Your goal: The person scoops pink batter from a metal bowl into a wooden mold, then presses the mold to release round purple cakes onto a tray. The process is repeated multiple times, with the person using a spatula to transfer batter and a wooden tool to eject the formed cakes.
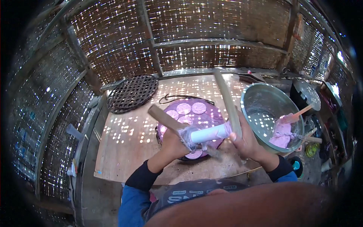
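"What surrounds the hands?"
"The bench (124,155), with the pale green basin (248,106) beyond the right hand (248,140) and the dark lattice tray (132,92) far left."
"And the white tube (210,133)?"
"Between the 2 hands, above the purple round mat (210,116), its long axis nearly level, rising slightly rightward. The left hand (174,143), nearer, closes on its wrapped end; the right grips the wooden bar (228,100) opposite."
"In the way?"
"Tube and hands cover some pink discs (198,108)."
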`<state>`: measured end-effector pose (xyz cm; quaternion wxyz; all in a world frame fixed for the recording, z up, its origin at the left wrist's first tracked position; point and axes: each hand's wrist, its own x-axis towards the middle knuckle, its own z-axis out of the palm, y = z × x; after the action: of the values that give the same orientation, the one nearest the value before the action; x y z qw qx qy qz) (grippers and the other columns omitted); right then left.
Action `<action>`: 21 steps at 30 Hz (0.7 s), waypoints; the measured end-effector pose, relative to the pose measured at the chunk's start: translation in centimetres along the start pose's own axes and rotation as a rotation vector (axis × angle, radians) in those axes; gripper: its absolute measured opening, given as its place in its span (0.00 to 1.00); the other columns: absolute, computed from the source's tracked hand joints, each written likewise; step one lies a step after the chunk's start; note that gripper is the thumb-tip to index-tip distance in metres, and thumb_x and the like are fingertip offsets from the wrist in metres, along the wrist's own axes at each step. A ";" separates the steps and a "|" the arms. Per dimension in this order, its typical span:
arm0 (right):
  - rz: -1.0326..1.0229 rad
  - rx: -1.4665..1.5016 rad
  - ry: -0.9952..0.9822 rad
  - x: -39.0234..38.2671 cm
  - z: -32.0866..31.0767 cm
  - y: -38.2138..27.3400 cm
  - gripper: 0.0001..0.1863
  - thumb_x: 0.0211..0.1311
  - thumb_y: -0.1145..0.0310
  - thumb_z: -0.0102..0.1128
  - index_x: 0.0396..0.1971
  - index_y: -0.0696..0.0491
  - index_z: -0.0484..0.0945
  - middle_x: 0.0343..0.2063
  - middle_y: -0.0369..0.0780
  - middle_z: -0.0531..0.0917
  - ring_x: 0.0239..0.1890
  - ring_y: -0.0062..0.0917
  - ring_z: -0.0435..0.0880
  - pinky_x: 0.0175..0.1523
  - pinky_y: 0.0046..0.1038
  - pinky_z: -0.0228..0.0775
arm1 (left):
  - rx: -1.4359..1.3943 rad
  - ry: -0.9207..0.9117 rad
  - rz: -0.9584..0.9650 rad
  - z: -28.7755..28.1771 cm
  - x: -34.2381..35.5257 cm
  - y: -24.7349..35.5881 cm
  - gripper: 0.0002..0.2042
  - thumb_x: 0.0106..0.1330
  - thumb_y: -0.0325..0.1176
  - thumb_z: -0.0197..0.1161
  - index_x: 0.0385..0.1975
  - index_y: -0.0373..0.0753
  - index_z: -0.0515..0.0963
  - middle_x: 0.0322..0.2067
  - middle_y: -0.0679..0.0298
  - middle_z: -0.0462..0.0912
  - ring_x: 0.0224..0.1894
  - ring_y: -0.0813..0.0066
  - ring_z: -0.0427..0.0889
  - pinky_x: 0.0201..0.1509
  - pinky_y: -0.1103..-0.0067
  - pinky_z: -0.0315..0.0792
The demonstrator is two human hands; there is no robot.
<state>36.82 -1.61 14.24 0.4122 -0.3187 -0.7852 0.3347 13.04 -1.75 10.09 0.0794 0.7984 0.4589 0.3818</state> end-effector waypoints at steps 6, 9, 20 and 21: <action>-0.041 -0.131 -0.180 0.2 2.7 0.9 0.43 0.50 0.56 0.60 0.60 0.60 0.49 0.52 0.57 0.64 0.56 0.48 0.65 0.58 0.40 0.57 | -0.018 -0.204 -0.035 0.1 -1.5 0.4 0.15 0.43 0.44 0.66 0.30 0.46 0.78 0.24 0.60 0.79 0.27 0.58 0.79 0.29 0.68 0.71; -0.059 -0.141 -0.251 -0.6 4.2 1.6 0.44 0.49 0.55 0.61 0.60 0.59 0.49 0.52 0.56 0.65 0.56 0.48 0.64 0.58 0.41 0.57 | -0.135 -0.195 -0.126 2.5 -2.9 0.3 0.15 0.44 0.43 0.65 0.31 0.45 0.78 0.26 0.58 0.80 0.28 0.55 0.79 0.31 0.67 0.72; 0.822 0.723 -0.629 0.7 0.2 7.6 0.38 0.62 0.39 0.31 0.55 0.59 0.60 0.43 0.47 0.75 0.43 0.31 0.77 0.44 0.27 0.69 | -0.183 -0.254 0.207 1.5 2.1 -6.4 0.40 0.40 0.44 0.73 0.55 0.35 0.63 0.55 0.53 0.65 0.59 0.58 0.62 0.63 0.68 0.54; 0.837 0.710 -0.608 0.7 -0.1 7.3 0.37 0.62 0.40 0.32 0.55 0.59 0.61 0.43 0.46 0.75 0.42 0.30 0.77 0.43 0.27 0.69 | -0.648 -0.290 0.188 0.8 2.4 -8.0 0.44 0.40 0.44 0.73 0.58 0.35 0.59 0.58 0.55 0.61 0.61 0.58 0.57 0.65 0.68 0.49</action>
<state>38.19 3.14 8.84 0.0853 -0.3335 -0.5169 0.7838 8.88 4.80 7.01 0.3568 0.8164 0.2227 0.3957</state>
